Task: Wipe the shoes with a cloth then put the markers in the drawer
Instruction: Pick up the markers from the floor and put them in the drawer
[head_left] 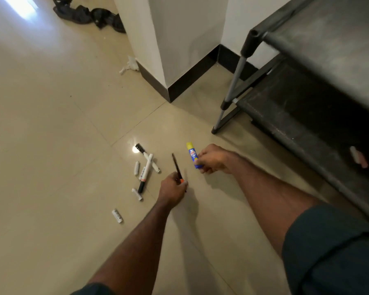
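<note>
My left hand point(172, 192) is closed around a thin dark pen point(176, 166) that points up and away from me. My right hand point(213, 160) grips a blue glue stick with a yellow cap point(192, 155) by its lower end. To the left of both hands, several white and black markers point(147, 165) lie crossed on the tiled floor, with small white caps or short markers point(117, 215) scattered nearby. Black sandals point(87, 14) lie on the floor at the top left. No drawer shows in this view.
A dark rack with metal legs point(232, 86) stands at the right, with a shelf holding a small pale object point(358, 156). A white wall corner with dark skirting point(168, 90) juts out ahead. Crumpled white paper point(130, 64) lies by the wall.
</note>
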`<state>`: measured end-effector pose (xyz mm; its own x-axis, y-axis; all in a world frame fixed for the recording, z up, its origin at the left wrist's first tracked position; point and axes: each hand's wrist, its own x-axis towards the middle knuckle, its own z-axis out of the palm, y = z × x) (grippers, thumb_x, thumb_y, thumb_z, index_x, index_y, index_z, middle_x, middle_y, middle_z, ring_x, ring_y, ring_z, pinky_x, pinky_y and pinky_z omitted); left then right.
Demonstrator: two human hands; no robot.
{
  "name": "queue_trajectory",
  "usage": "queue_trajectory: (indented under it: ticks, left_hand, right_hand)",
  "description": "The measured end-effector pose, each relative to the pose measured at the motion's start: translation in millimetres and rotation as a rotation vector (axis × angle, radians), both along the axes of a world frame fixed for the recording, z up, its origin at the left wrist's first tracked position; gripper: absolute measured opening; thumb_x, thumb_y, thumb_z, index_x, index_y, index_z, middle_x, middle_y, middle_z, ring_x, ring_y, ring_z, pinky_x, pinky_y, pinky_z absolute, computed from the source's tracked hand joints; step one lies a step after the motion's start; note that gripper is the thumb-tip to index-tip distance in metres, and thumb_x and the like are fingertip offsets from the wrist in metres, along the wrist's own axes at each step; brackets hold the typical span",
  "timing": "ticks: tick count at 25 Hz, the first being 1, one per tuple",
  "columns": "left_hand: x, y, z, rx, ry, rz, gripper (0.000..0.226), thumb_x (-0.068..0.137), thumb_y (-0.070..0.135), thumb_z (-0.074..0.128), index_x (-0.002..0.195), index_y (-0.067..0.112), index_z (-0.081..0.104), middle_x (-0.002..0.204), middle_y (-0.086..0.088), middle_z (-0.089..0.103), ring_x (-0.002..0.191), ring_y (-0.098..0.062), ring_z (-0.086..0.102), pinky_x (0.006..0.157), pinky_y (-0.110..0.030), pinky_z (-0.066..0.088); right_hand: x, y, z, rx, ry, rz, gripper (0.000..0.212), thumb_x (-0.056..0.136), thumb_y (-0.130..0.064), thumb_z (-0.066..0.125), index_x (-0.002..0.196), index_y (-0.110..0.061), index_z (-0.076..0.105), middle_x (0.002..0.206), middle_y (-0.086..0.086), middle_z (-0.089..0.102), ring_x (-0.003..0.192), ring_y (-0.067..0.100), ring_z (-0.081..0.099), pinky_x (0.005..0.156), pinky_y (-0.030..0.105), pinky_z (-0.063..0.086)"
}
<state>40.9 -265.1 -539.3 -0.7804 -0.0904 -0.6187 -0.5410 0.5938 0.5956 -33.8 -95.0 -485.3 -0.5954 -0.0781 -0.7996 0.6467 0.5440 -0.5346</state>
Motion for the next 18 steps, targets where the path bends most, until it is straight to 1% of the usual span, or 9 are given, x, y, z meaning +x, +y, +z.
queue_trajectory:
  ticks: [1, 3, 6, 8, 11, 12, 14, 16, 18]
  left_hand:
    - [-5, 6, 12, 0.051, -0.006, 0.004, 0.007, 0.091, 0.013, 0.065, 0.093, 0.007, 0.063, 0.086, -0.014, 0.073, 0.062, -0.026, 0.066, 0.047, -0.027, 0.053]
    - [-16, 19, 39, 0.138, -0.023, -0.048, 0.011, 0.094, 0.012, 0.067, 0.094, 0.001, 0.063, 0.085, -0.021, 0.073, 0.058, -0.022, 0.064, 0.039, -0.020, 0.042]
    - [-31, 41, 97, 0.249, -0.019, -0.239, 0.022, 0.093, 0.017, 0.072, 0.096, -0.003, 0.064, 0.085, -0.017, 0.076, 0.064, -0.021, 0.068, 0.047, -0.024, 0.042]
    - [-35, 58, 145, 0.286, 0.026, -0.380, 0.020, 0.092, 0.019, 0.075, 0.095, 0.001, 0.066, 0.084, -0.013, 0.077, 0.067, -0.020, 0.069, 0.050, -0.026, 0.043]
    - [-22, 84, 226, 0.263, 0.132, -0.601, 0.015, 0.090, 0.016, 0.076, 0.094, 0.005, 0.067, 0.084, -0.010, 0.077, 0.066, -0.012, 0.071, 0.047, -0.017, 0.045]
    - [-12, 93, 256, 0.259, 0.164, -0.685, 0.014, 0.090, 0.014, 0.076, 0.094, 0.004, 0.067, 0.084, -0.011, 0.077, 0.064, -0.009, 0.071, 0.047, -0.013, 0.045]
    - [11, 113, 314, 0.261, 0.229, -0.854, 0.015, 0.088, 0.010, 0.077, 0.093, 0.001, 0.066, 0.082, -0.013, 0.076, 0.061, -0.008, 0.069, 0.048, -0.012, 0.046]
    - [34, 139, 365, 0.315, 0.328, -0.941, 0.019, 0.084, 0.007, 0.080, 0.092, -0.002, 0.065, 0.077, -0.013, 0.075, 0.061, -0.013, 0.070, 0.051, -0.018, 0.051]
    - [63, 173, 410, 0.399, 0.395, -0.957, 0.021, 0.083, 0.000, 0.078, 0.093, -0.009, 0.062, 0.069, -0.009, 0.073, 0.055, -0.013, 0.067, 0.050, -0.021, 0.051]
  right_hand:
    - [5, 12, 22, -0.069, 0.013, -0.014, 0.008, 0.094, -0.008, 0.061, 0.096, -0.004, 0.067, 0.085, 0.015, 0.066, 0.062, 0.016, 0.061, 0.061, 0.028, 0.050]
    - [20, 41, 67, -0.139, 0.055, -0.050, 0.008, 0.097, -0.007, 0.056, 0.099, -0.006, 0.063, 0.090, 0.015, 0.065, 0.064, 0.015, 0.061, 0.062, 0.027, 0.052]
    - [51, 87, 130, -0.109, 0.079, -0.041, 0.012, 0.099, -0.006, 0.051, 0.109, -0.004, 0.058, 0.095, 0.015, 0.064, 0.067, 0.015, 0.062, 0.062, 0.026, 0.052]
    - [81, 116, 168, -0.080, 0.080, -0.053, 0.009, 0.100, -0.005, 0.049, 0.107, -0.005, 0.056, 0.096, 0.014, 0.063, 0.068, 0.016, 0.063, 0.063, 0.028, 0.053]
    - [131, 149, 227, -0.035, 0.129, -0.107, 0.008, 0.100, -0.003, 0.049, 0.097, -0.009, 0.053, 0.094, 0.013, 0.062, 0.067, 0.017, 0.064, 0.064, 0.030, 0.052]
    - [150, 158, 249, -0.024, 0.154, -0.123, 0.007, 0.100, -0.004, 0.049, 0.098, -0.009, 0.053, 0.095, 0.013, 0.062, 0.066, 0.016, 0.064, 0.063, 0.029, 0.053]
    - [192, 175, 295, 0.003, 0.218, -0.154, 0.005, 0.101, -0.005, 0.049, 0.104, -0.008, 0.052, 0.096, 0.013, 0.062, 0.065, 0.015, 0.065, 0.061, 0.028, 0.053]
    - [236, 193, 337, 0.036, 0.317, -0.208, 0.009, 0.101, -0.004, 0.049, 0.110, -0.005, 0.052, 0.095, 0.013, 0.062, 0.064, 0.014, 0.064, 0.059, 0.027, 0.053]
    - [287, 216, 372, 0.039, 0.425, -0.316, 0.010, 0.100, -0.003, 0.050, 0.109, -0.002, 0.055, 0.092, 0.014, 0.064, 0.062, 0.015, 0.064, 0.059, 0.028, 0.053]
